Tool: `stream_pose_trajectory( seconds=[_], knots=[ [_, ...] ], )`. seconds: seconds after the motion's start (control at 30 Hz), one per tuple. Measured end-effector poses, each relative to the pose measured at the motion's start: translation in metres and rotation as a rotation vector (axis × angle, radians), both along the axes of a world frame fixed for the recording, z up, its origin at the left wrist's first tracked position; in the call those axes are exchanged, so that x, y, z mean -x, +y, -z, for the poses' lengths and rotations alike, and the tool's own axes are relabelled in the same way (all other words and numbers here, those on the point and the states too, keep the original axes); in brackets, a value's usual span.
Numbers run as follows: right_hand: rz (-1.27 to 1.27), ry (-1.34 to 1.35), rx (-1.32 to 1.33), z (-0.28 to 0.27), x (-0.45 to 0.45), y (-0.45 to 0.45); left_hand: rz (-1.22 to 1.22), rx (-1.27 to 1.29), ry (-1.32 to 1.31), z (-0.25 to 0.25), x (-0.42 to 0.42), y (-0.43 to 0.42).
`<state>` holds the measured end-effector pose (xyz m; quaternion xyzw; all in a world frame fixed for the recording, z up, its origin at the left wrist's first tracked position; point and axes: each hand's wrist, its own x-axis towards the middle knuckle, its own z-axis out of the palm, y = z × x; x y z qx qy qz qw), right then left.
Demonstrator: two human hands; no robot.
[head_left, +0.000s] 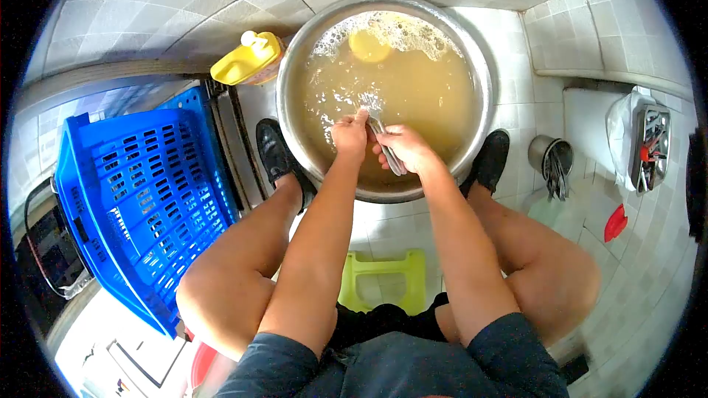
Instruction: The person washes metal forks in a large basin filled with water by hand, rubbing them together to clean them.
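Note:
A large round metal basin full of cloudy brown water stands between my feet. Over its near side, my right hand is closed around a few pieces of metal cutlery, whose exact kind I cannot make out. My left hand is right beside it, fingers closed near the upper end of the cutlery. Whatever the left fingers grip is hidden. White foam floats along the far side of the water, with a round yellow thing in it.
A yellow bottle stands left of the basin, a blue plastic crate further left. At right are a metal pot with cutlery, a metal tray of utensils and a red object. A green stool is below me.

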<state>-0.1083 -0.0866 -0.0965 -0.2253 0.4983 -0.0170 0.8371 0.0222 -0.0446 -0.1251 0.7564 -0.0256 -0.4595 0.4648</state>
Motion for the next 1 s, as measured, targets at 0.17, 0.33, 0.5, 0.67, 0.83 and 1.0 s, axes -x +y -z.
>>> stream_pose_trajectory(
  seconds=[0.17,0.33,0.5,0.67,0.83,1.0],
  knots=[
    [-0.165,0.215,0.148,0.002,-0.006,0.004,0.360,-0.307,-0.578,0.052,-0.012,0.009],
    [-0.117,0.276,0.184,0.005,0.000,0.005,0.656,-0.270,-0.467,0.093,-0.030,0.022],
    [-0.193,0.243,0.206,0.005,0.006,-0.003,0.202,-0.150,-0.060,0.055,-0.033,0.009],
    [-0.109,0.173,0.150,-0.001,0.006,-0.011,-0.030,0.002,-0.025,0.014,-0.022,-0.016],
    [-0.074,0.147,0.150,0.003,0.002,-0.006,-0.104,-0.002,0.152,0.013,-0.026,-0.015],
    [-0.014,0.115,0.099,0.002,0.009,-0.008,0.008,0.109,0.239,0.022,-0.015,-0.007]
  ],
)
